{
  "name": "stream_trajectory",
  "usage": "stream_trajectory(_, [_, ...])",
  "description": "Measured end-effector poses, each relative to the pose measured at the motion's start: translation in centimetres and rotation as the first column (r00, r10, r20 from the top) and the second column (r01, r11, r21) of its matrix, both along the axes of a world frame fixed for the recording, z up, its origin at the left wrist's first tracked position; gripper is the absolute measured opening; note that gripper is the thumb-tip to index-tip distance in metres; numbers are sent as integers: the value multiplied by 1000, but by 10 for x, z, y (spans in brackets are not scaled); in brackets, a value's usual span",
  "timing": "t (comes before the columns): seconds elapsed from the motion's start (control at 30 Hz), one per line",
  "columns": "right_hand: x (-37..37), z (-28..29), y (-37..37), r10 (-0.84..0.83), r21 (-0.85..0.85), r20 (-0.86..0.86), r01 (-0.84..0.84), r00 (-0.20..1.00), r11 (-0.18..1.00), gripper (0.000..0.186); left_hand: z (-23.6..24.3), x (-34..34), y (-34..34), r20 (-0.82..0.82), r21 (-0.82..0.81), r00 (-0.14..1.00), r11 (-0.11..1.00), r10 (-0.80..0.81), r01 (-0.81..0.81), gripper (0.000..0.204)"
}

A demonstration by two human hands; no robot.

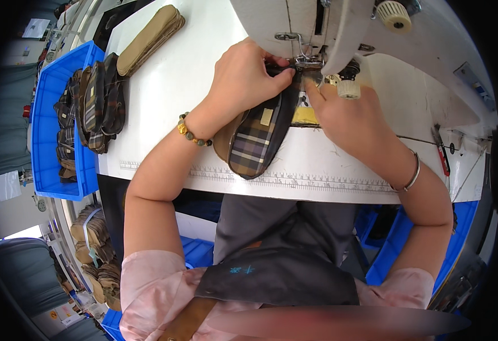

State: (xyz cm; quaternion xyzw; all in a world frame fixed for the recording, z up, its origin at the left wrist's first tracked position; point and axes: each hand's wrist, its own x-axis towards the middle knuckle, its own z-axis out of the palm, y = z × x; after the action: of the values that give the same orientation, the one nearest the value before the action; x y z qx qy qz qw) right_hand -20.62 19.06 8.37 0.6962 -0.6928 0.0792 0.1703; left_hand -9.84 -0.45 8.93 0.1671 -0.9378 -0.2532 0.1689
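Note:
A long rounded plaid fabric piece (253, 142) with dark binding, a zipper line and a tan layer beneath lies at the sewing machine (294, 25). Its far end reaches the metal presser foot (308, 61). My left hand (248, 77) is closed on the far part of the piece, thumb and fingers pinching it just left of the foot. Stretched forward, a finger of my right hand (345, 111) touches the dark edge right of the foot. The other right fingers are partly hidden behind a ribbed knob (349, 89). A yellow strip (304, 116) shows between the hands.
On the left, a blue bin (64, 190) holds plaid pieces (98, 108), some hanging over its side. Stacked tan pieces (151, 40) lie at the far left of the white table (163, 102). Red-handled snips (442, 150) lie right. A ruler strip (317, 183) follows the near edge.

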Motion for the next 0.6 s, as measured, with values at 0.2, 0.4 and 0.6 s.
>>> stream_trajectory(0.2, [10, 2, -1, 292, -56, 72, -289, 954, 956, 9, -7, 1, -5, -33, 49, 999, 998, -40, 42, 23])
stream_trajectory(0.4, [24, -5, -5, 371, -305, 33, -344, 928, 888, 16, -5, 2, -3, -16, 84, 999, 996, -33, 34, 25])
stream_trajectory(0.6, [26, -23, -17, 335, -277, 32, -314, 942, 908, 13, -8, 2, -5, -1, 134, 1000, 991, -10, 10, 24])
